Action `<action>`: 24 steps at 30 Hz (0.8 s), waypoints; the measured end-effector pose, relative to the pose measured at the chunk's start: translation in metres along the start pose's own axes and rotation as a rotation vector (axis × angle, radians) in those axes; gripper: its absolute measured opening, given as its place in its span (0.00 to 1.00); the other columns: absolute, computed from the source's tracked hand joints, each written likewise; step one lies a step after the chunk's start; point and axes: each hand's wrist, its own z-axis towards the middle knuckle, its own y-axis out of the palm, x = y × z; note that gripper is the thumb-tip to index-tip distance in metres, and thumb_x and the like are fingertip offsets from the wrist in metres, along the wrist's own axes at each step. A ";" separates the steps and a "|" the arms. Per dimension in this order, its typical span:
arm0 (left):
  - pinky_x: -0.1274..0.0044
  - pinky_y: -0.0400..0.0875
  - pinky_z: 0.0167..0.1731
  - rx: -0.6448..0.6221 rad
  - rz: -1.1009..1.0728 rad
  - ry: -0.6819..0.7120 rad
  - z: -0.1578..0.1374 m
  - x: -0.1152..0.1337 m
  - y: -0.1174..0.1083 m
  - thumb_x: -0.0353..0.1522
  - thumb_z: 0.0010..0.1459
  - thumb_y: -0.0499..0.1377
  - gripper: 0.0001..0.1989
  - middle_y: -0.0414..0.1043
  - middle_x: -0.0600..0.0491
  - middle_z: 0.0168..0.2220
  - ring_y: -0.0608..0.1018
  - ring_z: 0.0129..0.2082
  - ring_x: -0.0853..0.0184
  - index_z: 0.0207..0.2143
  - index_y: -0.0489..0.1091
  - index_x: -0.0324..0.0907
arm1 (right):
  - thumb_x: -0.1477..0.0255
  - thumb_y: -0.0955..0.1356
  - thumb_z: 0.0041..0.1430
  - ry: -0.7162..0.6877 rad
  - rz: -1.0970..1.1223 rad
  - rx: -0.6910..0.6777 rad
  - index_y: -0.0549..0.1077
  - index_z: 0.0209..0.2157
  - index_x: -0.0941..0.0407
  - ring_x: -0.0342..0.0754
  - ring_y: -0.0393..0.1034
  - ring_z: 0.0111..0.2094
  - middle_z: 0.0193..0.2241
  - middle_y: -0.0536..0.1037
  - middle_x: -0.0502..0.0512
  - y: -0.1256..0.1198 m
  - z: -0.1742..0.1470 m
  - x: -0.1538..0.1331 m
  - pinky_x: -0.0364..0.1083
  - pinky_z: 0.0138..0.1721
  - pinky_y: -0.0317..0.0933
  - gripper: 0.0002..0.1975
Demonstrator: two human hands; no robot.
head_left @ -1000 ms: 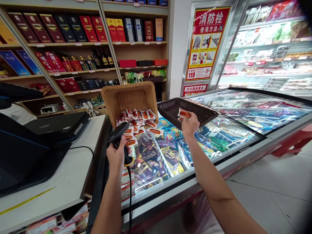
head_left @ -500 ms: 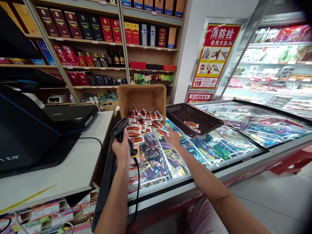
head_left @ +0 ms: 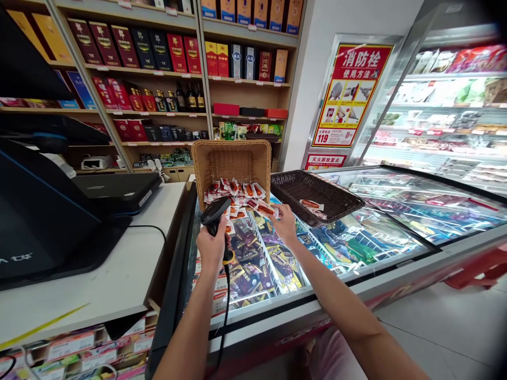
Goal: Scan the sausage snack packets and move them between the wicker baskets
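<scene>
My left hand (head_left: pixel 212 244) is wrapped round the handle of a black barcode scanner (head_left: pixel 214 211), its head tilted toward the right and its cord hanging down. A small packaged sausage (head_left: pixel 266 209) is pinched by its right end in my right hand (head_left: pixel 284 221), just above the freezer glass. Behind my hands a tan wicker basket (head_left: pixel 231 153) lies tipped on its side, its mouth facing me. Several packaged sausages (head_left: pixel 249 190) fill it and spill out onto the glass; the scanner hides some of them. The sausage in my right hand lies apart from the scanner.
A dark brown woven tray (head_left: pixel 336 207) with a few packaged sausages (head_left: pixel 312 205) sits right of the basket on the glass-topped chest freezer (head_left: pixel 356 285). On the left stands a white counter (head_left: pixel 99 269) with a black checkout terminal (head_left: pixel 47 221). Shelves of boxed bottles rise behind.
My right hand has lifted a packaged sausage slightly off the glass. The scanner in my left hand has moved right and turned its head toward that sausage. The view has shifted slightly.
</scene>
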 end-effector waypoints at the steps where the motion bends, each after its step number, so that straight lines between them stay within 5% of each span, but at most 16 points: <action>1: 0.78 0.64 0.15 -0.025 0.018 0.002 -0.002 0.000 0.001 0.55 0.51 0.66 0.26 0.69 0.57 0.16 0.72 0.14 0.67 0.30 0.69 0.42 | 0.68 0.71 0.56 -0.016 0.014 0.011 0.79 0.44 0.55 0.53 0.72 0.41 0.42 0.76 0.58 -0.003 0.001 -0.003 0.52 0.45 0.68 0.14; 12: 0.77 0.65 0.17 -0.249 0.204 0.085 -0.015 0.000 0.013 0.55 0.52 0.65 0.26 0.70 0.54 0.16 0.72 0.14 0.67 0.27 0.68 0.42 | 0.71 0.71 0.57 -0.069 0.122 0.106 0.79 0.44 0.54 0.51 0.73 0.43 0.42 0.75 0.57 -0.020 0.010 -0.013 0.50 0.44 0.71 0.13; 24: 0.77 0.64 0.16 -0.296 0.210 0.076 -0.020 0.002 0.015 0.56 0.53 0.64 0.26 0.70 0.54 0.17 0.72 0.15 0.67 0.27 0.67 0.43 | 0.71 0.70 0.60 -0.226 0.081 0.082 0.79 0.45 0.51 0.52 0.73 0.45 0.42 0.75 0.56 -0.027 0.008 -0.027 0.51 0.47 0.70 0.11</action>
